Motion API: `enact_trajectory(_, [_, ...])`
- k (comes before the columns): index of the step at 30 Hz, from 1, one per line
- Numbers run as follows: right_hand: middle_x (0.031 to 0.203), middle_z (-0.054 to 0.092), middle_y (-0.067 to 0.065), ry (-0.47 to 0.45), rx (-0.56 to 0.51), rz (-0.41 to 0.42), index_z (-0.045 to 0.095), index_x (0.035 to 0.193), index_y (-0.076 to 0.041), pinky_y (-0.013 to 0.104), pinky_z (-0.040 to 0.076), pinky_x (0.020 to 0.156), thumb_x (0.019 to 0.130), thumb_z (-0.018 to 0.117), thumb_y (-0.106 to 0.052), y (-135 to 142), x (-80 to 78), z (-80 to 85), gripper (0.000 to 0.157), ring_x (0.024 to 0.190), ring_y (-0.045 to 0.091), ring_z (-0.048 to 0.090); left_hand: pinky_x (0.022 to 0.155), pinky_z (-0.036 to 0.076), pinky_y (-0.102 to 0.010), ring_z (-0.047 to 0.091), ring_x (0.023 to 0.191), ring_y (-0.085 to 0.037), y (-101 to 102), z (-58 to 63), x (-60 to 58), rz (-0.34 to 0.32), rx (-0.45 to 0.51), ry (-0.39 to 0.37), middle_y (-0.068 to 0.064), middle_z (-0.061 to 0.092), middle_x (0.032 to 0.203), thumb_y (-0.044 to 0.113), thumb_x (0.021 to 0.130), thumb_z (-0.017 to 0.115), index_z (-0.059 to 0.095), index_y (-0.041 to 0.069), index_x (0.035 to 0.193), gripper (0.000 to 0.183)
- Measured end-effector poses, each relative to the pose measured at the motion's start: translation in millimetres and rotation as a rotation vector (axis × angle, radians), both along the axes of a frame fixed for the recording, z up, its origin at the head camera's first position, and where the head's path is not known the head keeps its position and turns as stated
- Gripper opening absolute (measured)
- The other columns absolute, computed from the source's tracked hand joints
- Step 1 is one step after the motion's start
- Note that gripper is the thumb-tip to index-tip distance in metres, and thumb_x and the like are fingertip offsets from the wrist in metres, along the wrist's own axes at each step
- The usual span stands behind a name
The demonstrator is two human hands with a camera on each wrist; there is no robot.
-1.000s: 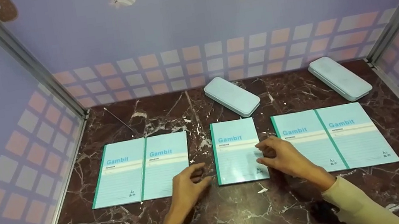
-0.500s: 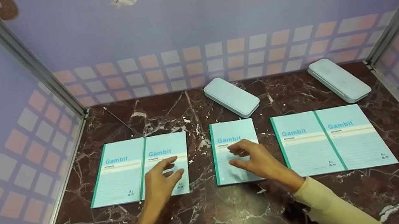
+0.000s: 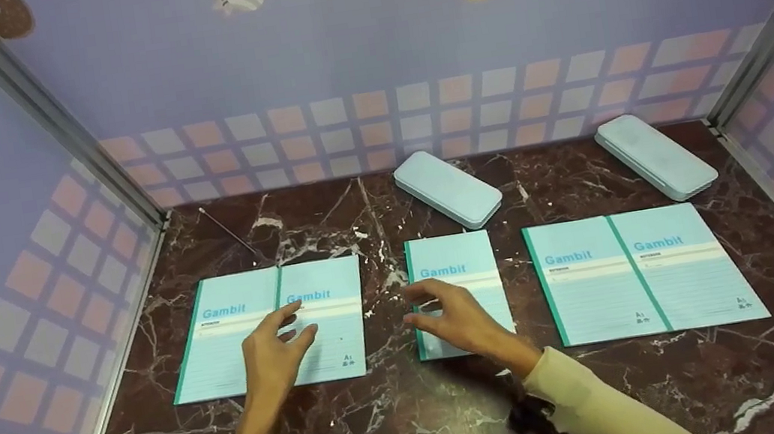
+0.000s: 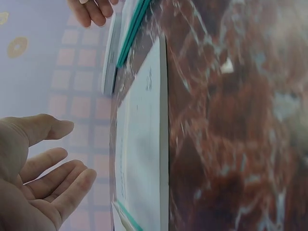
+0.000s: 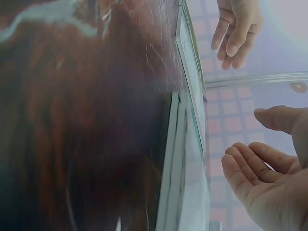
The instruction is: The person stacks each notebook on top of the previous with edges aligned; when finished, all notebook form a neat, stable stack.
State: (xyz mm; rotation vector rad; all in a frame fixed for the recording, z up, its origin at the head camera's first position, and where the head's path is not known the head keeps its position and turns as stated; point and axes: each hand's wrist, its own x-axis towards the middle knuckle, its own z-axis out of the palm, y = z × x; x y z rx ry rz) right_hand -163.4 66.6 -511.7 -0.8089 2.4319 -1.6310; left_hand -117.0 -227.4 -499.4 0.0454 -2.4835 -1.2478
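My left hand (image 3: 274,358) hovers above the left pair of notebooks, near the seam between the left-hand notebook (image 3: 198,357) and its neighbour (image 3: 338,330). Its thumb and fingers are apart and loosely bent, with nothing between them, as the left wrist view also shows. Over the middle notebook (image 3: 471,250) floats my right hand (image 3: 458,320), likewise holding nothing and partly covering the cover. In the right wrist view, notebooks (image 5: 175,163) lie stacked below the right hand. All the covers are pale blue-green with "Gambit" print and green spines.
Two more notebooks (image 3: 587,295) lie side by side at the right. Behind them sits a pale pencil case (image 3: 655,156), and another pencil case (image 3: 447,189) rests behind the middle notebook. A thin dark stick (image 3: 228,232) lies at the back left. Patterned walls enclose the marble table (image 3: 401,427).
Both hands have moved left: the left hand from the gap onto the left notebooks, the right hand from the middle notebook's right edge across its cover. The notebooks stay in place.
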Motion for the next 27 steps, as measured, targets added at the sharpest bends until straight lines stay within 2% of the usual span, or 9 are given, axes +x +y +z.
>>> enact_trajectory(4, [0.133, 0.068, 0.02, -0.027, 0.013, -0.02, 0.062, 0.142, 0.005, 0.049, 0.057, 0.1, 0.102, 0.074, -0.013, -10, 0.4, -2.2, 0.045, 0.119, 0.038, 0.067, 0.09, 0.062, -0.051, 0.071, 0.111, -0.045, -5, -3.5, -1.6, 0.02, -0.012, -0.014, -0.028, 0.071, 0.125, -0.005, 0.089, 0.083, 0.072, -0.008, 0.129, 0.042])
enact_trajectory(10, [0.134, 0.067, 0.021, -0.117, -0.011, -0.008, 0.06, 0.144, 0.003, 0.044, 0.058, 0.1, 0.101, 0.075, -0.012, -26, 1.4, -7.3, 0.048, 0.119, 0.037, 0.068, 0.09, 0.062, -0.052, 0.07, 0.112, -0.046, -13, -9.5, -1.5, 0.034, -0.015, -0.042, -0.031, 0.069, 0.128, -0.002, 0.09, 0.082, 0.071, -0.008, 0.13, 0.042])
enact_trajectory(14, [0.133, 0.067, 0.023, -0.14, -0.037, -0.011, 0.06, 0.143, 0.006, 0.042, 0.056, 0.103, 0.1, 0.076, -0.009, -38, 2.0, -11.3, 0.048, 0.119, 0.038, 0.068, 0.087, 0.062, -0.053, 0.072, 0.108, -0.046, -18, -13.3, 1.6, 0.048, -0.044, -0.07, -0.031, 0.07, 0.124, -0.001, 0.09, 0.083, 0.072, -0.009, 0.128, 0.04])
enact_trajectory(21, [0.132, 0.067, 0.023, -0.184, -0.04, -0.014, 0.06, 0.143, 0.007, 0.041, 0.058, 0.101, 0.099, 0.075, -0.007, -55, 6.0, -16.6, 0.048, 0.115, 0.036, 0.069, 0.079, 0.061, -0.055, 0.075, 0.087, -0.041, -25, -21.0, 3.2, 0.081, -0.128, -0.088, -0.031, 0.074, 0.111, -0.003, 0.087, 0.082, 0.074, -0.011, 0.123, 0.038])
enact_trajectory(27, [0.133, 0.067, 0.022, -0.224, -0.027, -0.022, 0.06, 0.144, 0.005, 0.041, 0.057, 0.102, 0.099, 0.076, -0.006, -63, 9.0, -19.8, 0.049, 0.117, 0.036, 0.068, 0.081, 0.059, -0.058, 0.074, 0.09, -0.042, -29, -22.1, 2.9, 0.095, -0.151, -0.07, -0.031, 0.075, 0.107, -0.004, 0.086, 0.08, 0.075, -0.012, 0.12, 0.035])
